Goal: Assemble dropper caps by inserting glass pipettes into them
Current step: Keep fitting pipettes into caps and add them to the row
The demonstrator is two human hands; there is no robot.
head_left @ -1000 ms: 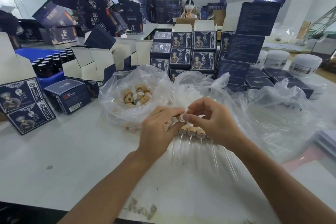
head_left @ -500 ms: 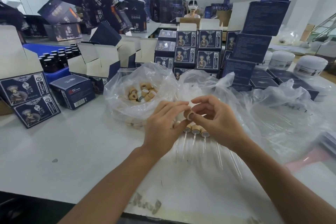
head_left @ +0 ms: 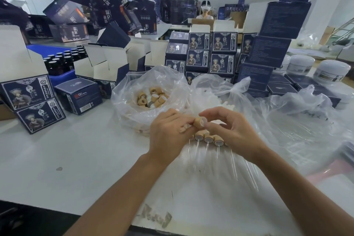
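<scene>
Head view: my left hand (head_left: 168, 132) and right hand (head_left: 228, 130) both pinch one cap (head_left: 199, 122) above the bench (head_left: 76, 159) — open end toward me, ready for a pipette — over finished droppers (head_left: 208, 139).

Navy cartons (head_left: 197, 60), white jars (head_left: 332, 72), dark bottles (head_left: 61, 61)

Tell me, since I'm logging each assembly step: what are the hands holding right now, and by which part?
One tan dropper cap, pinched by its sides between the left hand and the right hand, open end facing the camera.
</scene>
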